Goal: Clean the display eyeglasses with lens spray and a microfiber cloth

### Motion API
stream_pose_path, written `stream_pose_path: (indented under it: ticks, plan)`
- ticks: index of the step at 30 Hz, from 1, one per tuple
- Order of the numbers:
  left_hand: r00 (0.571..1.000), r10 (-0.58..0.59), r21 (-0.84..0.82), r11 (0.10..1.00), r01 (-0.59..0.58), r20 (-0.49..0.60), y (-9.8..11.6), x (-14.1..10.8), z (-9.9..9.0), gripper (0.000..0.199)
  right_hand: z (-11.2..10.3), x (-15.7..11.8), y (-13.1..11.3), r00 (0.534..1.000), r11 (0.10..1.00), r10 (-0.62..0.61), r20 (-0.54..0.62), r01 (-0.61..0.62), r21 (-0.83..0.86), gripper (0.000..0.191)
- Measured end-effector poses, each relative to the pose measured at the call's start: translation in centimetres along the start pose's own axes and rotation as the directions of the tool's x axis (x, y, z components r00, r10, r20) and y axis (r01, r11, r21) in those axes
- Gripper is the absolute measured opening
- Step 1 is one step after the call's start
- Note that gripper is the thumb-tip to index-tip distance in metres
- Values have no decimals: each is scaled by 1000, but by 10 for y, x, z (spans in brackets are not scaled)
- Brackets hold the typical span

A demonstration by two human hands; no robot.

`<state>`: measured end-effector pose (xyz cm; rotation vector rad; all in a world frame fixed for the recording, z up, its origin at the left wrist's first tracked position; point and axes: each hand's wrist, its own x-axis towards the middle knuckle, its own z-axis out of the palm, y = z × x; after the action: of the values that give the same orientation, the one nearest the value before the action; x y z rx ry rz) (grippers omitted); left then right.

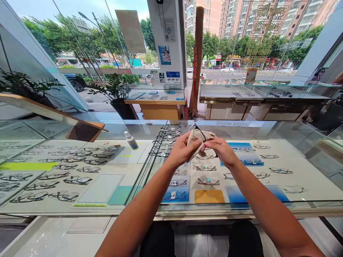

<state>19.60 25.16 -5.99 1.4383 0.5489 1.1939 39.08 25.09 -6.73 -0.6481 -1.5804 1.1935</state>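
Observation:
Above the glass display case, my left hand (186,148) is closed round a cream cloth (197,137), which is folded over part of a pair of dark-framed glasses (199,131). The fingers of my right hand (218,148) pinch the same glasses at the cloth's right side. One dark temple sticks up above the cloth and another dark piece shows below my right fingers. The cloth hides most of the lenses. Left of my hands, a row of glasses (162,142) lies on the glass top, and a white spray bottle (131,141) stands further left.
Many glasses (77,180) lie inside the glass case (219,206), which spans the view before me. A wood-edged mirror or board (85,131) leans in from the left. Beyond stand a potted plant (124,107), a wooden post (197,64) and more display counters (160,109).

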Motion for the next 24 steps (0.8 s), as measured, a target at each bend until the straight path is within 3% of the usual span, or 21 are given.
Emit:
stream_pose_path:
  ticks: [4,11,13,18,24]
  plan:
    - [995,54,62,997,-49,-90,4,-6,6,44,9,-7,-5,993,996,32,117,-41,80,30]
    - [971,119,131,987,-94,-205,3,-7,10,63,17,-11,-3,976,999,-1,218,11,-43,30]
    - [977,94,153,986,-65,-192,6,-6,4,66,13,-10,-2,978,1000,23,208,-25,7,37]
    - [999,15,97,995,-11,-42,18,-7,-4,51,8,-7,-6,993,991,74,95,-84,101,41]
    - [996,79,149,986,-70,-51,18,-13,10,39,17,-11,-2,962,958,120,244,-177,226,40]
